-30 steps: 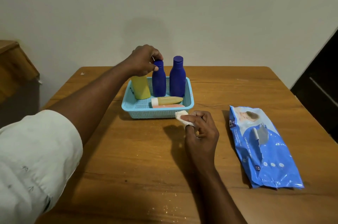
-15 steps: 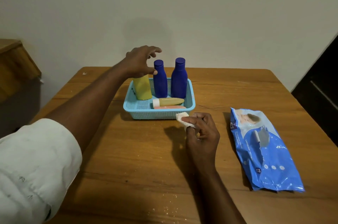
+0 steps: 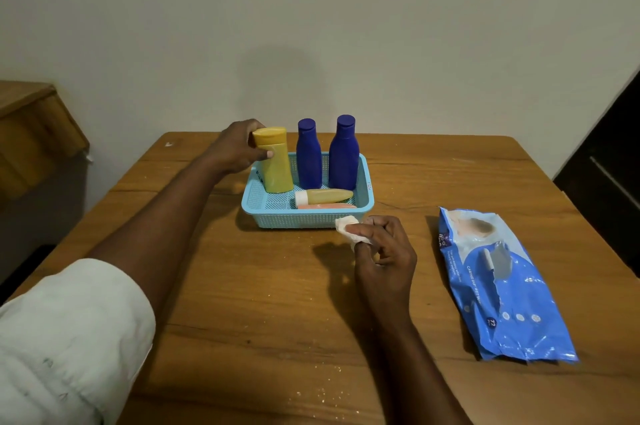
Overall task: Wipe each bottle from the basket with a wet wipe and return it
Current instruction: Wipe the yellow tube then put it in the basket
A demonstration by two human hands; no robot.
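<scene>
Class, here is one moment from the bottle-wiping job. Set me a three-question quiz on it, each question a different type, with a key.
1. True or false: the left hand grips the yellow bottle.
2. How many blue bottles stand upright in the basket?
3. The right hand pinches: A) the wet wipe B) the wipes pack C) a lying tube

Key: 1 true; 2 two; 3 A
</scene>
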